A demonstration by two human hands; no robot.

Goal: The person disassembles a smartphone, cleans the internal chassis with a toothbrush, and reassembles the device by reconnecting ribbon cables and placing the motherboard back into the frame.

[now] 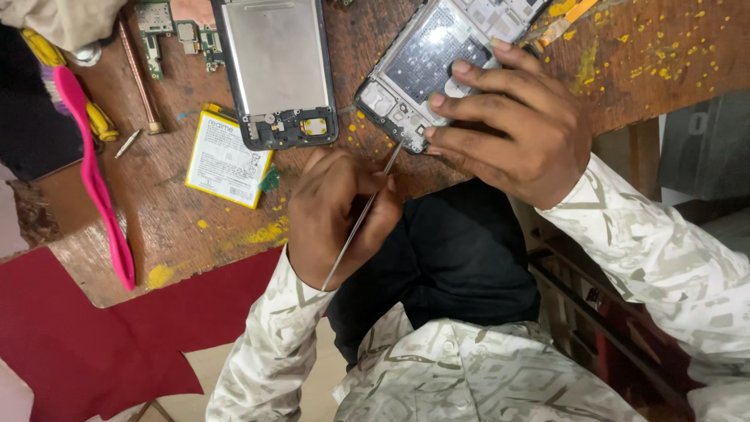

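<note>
The left hand (336, 215) pinches a thin metal pry tool (361, 219), its tip at the lower edge of the opened phone frame (437, 59) in the upper middle. The right hand (508, 133) presses spread fingers on the frame, steadying it on the tabletop (180, 227). A yellow-edged battery (226, 160) lies left, apart.

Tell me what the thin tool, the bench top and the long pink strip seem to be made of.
Thin tool: likely bare metal, grey with a bright sheen. Bench top: wood, brown, worn, with grain and yellow specks. Pink strip: probably plastic, smooth, evenly coloured, slightly curved.
</note>
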